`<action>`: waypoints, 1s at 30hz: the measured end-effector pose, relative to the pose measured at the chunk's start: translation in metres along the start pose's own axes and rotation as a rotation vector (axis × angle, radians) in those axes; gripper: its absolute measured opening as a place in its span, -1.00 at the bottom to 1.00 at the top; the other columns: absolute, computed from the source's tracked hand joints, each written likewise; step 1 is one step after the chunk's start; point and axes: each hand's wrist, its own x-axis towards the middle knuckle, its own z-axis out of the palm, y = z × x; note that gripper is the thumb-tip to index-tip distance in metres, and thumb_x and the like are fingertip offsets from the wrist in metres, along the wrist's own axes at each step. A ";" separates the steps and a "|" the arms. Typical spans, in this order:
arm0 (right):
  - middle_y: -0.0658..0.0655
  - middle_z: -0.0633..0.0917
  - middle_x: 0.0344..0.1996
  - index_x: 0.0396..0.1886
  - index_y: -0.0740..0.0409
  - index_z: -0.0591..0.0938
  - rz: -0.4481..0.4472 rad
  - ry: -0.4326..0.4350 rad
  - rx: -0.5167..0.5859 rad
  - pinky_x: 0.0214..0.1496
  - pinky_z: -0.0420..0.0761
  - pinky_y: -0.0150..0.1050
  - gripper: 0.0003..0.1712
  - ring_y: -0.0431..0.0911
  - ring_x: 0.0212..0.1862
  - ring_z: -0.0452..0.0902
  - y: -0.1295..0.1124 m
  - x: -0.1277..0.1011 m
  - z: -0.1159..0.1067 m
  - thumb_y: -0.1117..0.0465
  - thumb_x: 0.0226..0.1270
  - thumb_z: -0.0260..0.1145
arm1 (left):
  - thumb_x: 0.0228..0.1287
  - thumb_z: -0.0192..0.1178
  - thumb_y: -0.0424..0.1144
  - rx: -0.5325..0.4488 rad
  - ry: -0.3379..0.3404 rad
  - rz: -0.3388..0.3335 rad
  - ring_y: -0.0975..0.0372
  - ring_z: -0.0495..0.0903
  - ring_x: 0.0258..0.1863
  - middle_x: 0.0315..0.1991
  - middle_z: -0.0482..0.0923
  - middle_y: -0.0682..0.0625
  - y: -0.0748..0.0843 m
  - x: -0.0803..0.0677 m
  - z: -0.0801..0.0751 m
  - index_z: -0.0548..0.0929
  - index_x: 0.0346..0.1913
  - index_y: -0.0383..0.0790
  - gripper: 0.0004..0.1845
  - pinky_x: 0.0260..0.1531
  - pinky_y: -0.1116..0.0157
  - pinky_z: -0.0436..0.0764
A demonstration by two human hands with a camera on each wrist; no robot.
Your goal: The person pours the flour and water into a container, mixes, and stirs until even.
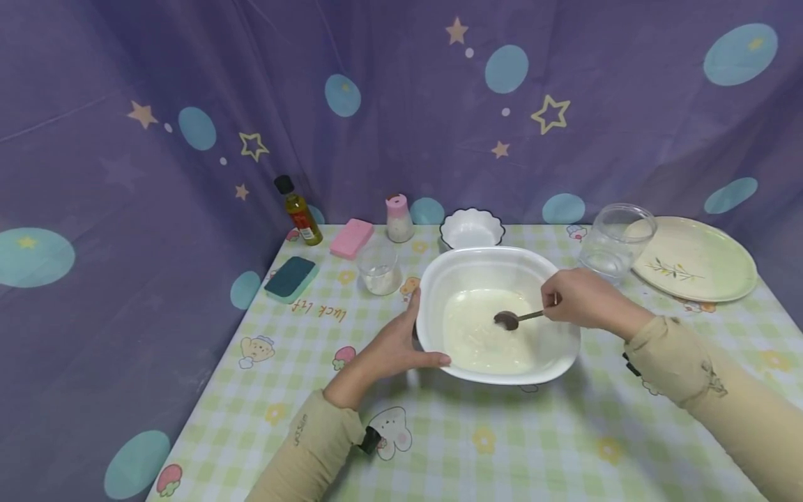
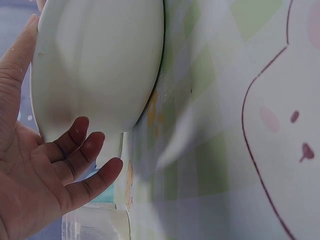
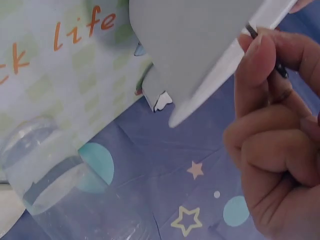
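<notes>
A large white bowl [image 1: 433, 293] with pale creamy liquid [image 1: 477, 338] in it stands in the middle of the table. My left hand [image 1: 401, 345] cups the bowl's left wall [image 2: 100, 60], thumb along the front and fingers [image 2: 82, 145] spread against its side. My right hand [image 1: 580, 300] is over the bowl's right rim and pinches the handle of a metal spoon [image 1: 514, 318]. The spoon's bowl lies in the liquid. In the right wrist view the curled fingers [image 3: 270, 130] hold the thin handle [image 3: 252, 32] beside the bowl's rim [image 3: 220, 65].
Behind the bowl are a small clear cup [image 1: 379, 268], a small white scalloped bowl [image 1: 472, 228], a pink-capped shaker [image 1: 399, 218], a pink block [image 1: 352, 238], an oil bottle [image 1: 299, 211] and a teal sponge [image 1: 291, 278]. A glass jar [image 1: 615, 240] and a plate [image 1: 693, 258] sit right.
</notes>
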 end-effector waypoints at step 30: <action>-0.21 0.47 -0.72 -0.68 -0.05 0.59 -0.133 -0.063 0.199 -0.41 0.35 -0.32 -0.73 -0.28 -0.56 0.31 -0.011 0.004 0.032 0.30 0.10 0.46 | -0.14 0.53 0.20 0.001 0.002 0.004 0.24 0.08 0.44 0.55 -0.15 0.05 0.001 0.000 0.000 -0.45 0.53 0.13 0.45 0.35 0.12 0.19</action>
